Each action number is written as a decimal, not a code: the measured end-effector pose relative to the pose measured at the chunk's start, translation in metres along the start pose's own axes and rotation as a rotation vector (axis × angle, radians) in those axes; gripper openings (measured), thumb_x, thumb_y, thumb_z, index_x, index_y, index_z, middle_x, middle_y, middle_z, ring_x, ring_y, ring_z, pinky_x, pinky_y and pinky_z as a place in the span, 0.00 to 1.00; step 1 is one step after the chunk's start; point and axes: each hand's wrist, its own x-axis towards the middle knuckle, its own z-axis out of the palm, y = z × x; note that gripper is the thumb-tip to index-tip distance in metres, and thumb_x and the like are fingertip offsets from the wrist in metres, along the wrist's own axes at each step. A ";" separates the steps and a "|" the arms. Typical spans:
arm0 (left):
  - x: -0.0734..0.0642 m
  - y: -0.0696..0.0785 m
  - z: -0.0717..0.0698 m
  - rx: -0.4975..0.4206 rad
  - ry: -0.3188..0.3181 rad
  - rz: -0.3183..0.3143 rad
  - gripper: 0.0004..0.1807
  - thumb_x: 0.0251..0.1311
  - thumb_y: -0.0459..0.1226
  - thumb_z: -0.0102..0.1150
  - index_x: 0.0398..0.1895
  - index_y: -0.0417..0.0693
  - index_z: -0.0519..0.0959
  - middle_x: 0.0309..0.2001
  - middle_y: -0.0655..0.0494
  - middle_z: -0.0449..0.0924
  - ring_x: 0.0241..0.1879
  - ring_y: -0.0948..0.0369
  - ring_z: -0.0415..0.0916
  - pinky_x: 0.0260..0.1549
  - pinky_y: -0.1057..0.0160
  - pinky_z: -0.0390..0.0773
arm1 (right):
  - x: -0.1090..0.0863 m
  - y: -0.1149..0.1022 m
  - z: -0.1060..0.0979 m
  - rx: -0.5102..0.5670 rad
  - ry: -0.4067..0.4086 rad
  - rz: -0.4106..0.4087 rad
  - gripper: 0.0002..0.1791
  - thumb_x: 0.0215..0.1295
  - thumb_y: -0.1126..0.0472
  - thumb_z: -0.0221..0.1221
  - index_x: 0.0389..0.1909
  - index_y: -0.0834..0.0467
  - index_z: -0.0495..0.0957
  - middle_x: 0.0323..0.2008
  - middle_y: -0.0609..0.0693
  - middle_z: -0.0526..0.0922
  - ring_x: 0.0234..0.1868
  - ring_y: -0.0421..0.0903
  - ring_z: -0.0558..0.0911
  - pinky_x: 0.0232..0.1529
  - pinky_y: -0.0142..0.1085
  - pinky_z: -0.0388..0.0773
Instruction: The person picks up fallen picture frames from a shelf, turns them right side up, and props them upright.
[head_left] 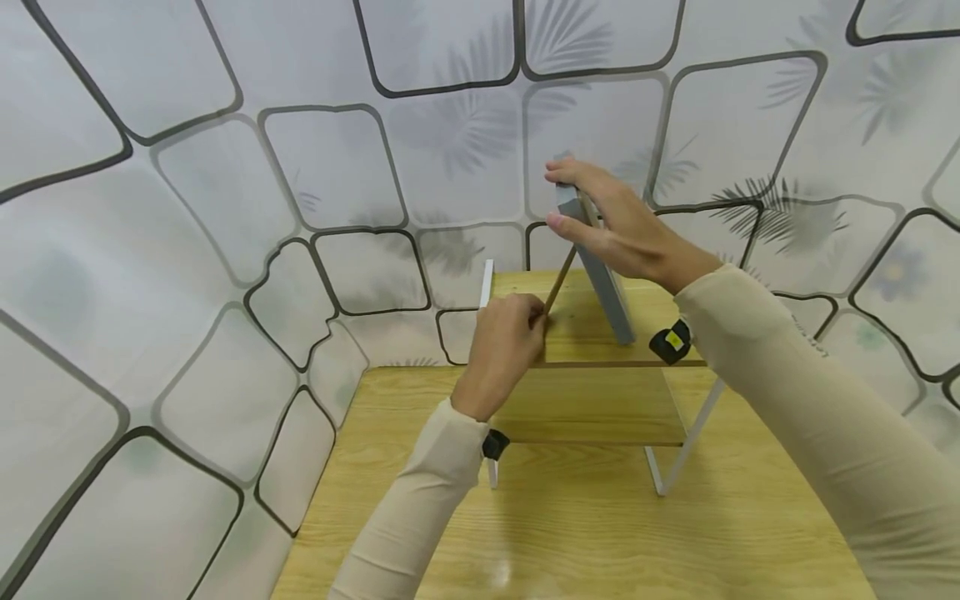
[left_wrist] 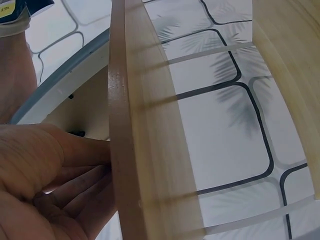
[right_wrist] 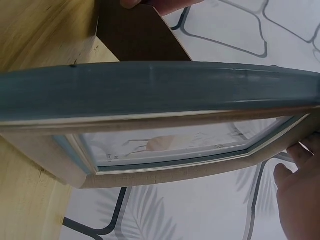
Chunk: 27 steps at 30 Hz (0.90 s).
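A picture frame (head_left: 606,287) with grey-blue edges stands tilted on the upper board of a small wooden shelf (head_left: 660,308). My right hand (head_left: 626,225) holds the frame at its top, thumb on the near edge and fingers over the far side. From the frame's back a thin brown support leg (head_left: 561,279) slants down to the left. My left hand (head_left: 504,346) pinches this leg low down, close over the board. In the right wrist view the frame's front shows a printed picture (right_wrist: 162,143) inside a pale border. The shelf edge (left_wrist: 125,125) hides the left fingertips in the left wrist view.
The shelf has a lower board (head_left: 592,404) and white metal legs (head_left: 693,433). It stands on a wood-grain table (head_left: 585,525). A patterned wall covering (head_left: 465,142) rises close behind the shelf and along the left side.
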 end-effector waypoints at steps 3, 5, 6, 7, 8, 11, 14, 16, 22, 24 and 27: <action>-0.003 0.005 -0.003 0.065 0.031 0.024 0.08 0.67 0.34 0.65 0.43 0.40 0.88 0.34 0.50 0.89 0.28 0.60 0.86 0.26 0.67 0.83 | -0.001 0.000 -0.001 0.010 0.003 0.010 0.32 0.76 0.50 0.52 0.73 0.63 0.64 0.77 0.55 0.58 0.80 0.50 0.50 0.77 0.48 0.46; -0.007 0.010 -0.007 0.084 0.074 0.066 0.09 0.68 0.36 0.64 0.44 0.39 0.87 0.35 0.50 0.89 0.28 0.60 0.86 0.27 0.66 0.83 | -0.001 0.001 -0.002 0.035 0.008 0.027 0.32 0.77 0.48 0.50 0.74 0.61 0.64 0.78 0.53 0.57 0.79 0.48 0.50 0.77 0.49 0.46; -0.008 0.013 -0.008 0.073 0.099 0.093 0.10 0.69 0.36 0.63 0.44 0.38 0.87 0.35 0.50 0.89 0.29 0.61 0.86 0.27 0.66 0.83 | -0.002 0.001 -0.004 0.050 0.017 0.036 0.31 0.78 0.47 0.48 0.74 0.60 0.64 0.78 0.53 0.57 0.79 0.48 0.50 0.77 0.50 0.46; -0.010 0.016 -0.010 0.054 0.119 0.122 0.10 0.69 0.36 0.62 0.44 0.38 0.87 0.34 0.50 0.89 0.28 0.61 0.86 0.27 0.66 0.83 | -0.002 0.002 -0.006 0.068 0.029 0.049 0.31 0.79 0.47 0.46 0.74 0.60 0.64 0.78 0.53 0.56 0.79 0.48 0.51 0.77 0.50 0.46; -0.011 0.020 -0.011 0.017 0.133 0.144 0.10 0.69 0.36 0.62 0.44 0.37 0.87 0.34 0.50 0.89 0.28 0.61 0.86 0.27 0.66 0.83 | -0.001 0.002 -0.008 0.103 0.044 0.064 0.30 0.80 0.48 0.45 0.74 0.60 0.64 0.78 0.54 0.56 0.79 0.49 0.52 0.77 0.51 0.46; -0.011 0.031 -0.013 -0.094 0.131 0.167 0.12 0.69 0.38 0.63 0.45 0.36 0.86 0.35 0.50 0.89 0.31 0.63 0.87 0.30 0.70 0.83 | 0.003 0.006 -0.016 0.195 0.096 0.117 0.29 0.81 0.49 0.40 0.74 0.60 0.65 0.77 0.55 0.59 0.78 0.49 0.54 0.77 0.49 0.47; -0.010 0.040 -0.011 -0.168 0.078 0.133 0.16 0.68 0.43 0.65 0.46 0.38 0.84 0.36 0.50 0.89 0.33 0.65 0.87 0.31 0.73 0.81 | 0.010 0.010 -0.023 0.267 0.120 0.177 0.30 0.81 0.48 0.37 0.74 0.59 0.65 0.76 0.54 0.61 0.77 0.48 0.56 0.77 0.48 0.47; -0.008 0.044 -0.008 -0.186 0.041 0.102 0.17 0.67 0.46 0.66 0.44 0.40 0.83 0.36 0.50 0.89 0.33 0.66 0.87 0.31 0.75 0.81 | 0.016 0.013 -0.027 0.272 0.102 0.210 0.30 0.81 0.46 0.37 0.75 0.58 0.65 0.76 0.53 0.61 0.77 0.47 0.56 0.77 0.48 0.46; -0.001 0.049 0.006 -0.211 0.007 0.031 0.17 0.65 0.49 0.68 0.37 0.43 0.82 0.34 0.52 0.89 0.29 0.68 0.86 0.25 0.77 0.77 | 0.032 0.026 -0.029 0.264 -0.031 0.278 0.32 0.81 0.43 0.37 0.78 0.53 0.61 0.78 0.49 0.56 0.77 0.51 0.55 0.77 0.53 0.44; 0.002 0.049 0.011 -0.205 0.004 0.019 0.18 0.64 0.50 0.68 0.36 0.43 0.82 0.32 0.54 0.88 0.26 0.69 0.84 0.22 0.77 0.75 | 0.035 0.030 -0.027 0.270 -0.076 0.294 0.32 0.81 0.42 0.37 0.78 0.54 0.60 0.79 0.51 0.55 0.77 0.54 0.56 0.76 0.55 0.45; 0.005 0.049 0.016 -0.189 0.000 0.018 0.19 0.65 0.51 0.67 0.34 0.44 0.82 0.29 0.55 0.86 0.21 0.72 0.78 0.19 0.77 0.73 | 0.036 0.035 -0.025 0.301 -0.112 0.320 0.33 0.81 0.42 0.37 0.77 0.56 0.60 0.78 0.53 0.55 0.77 0.55 0.55 0.76 0.58 0.46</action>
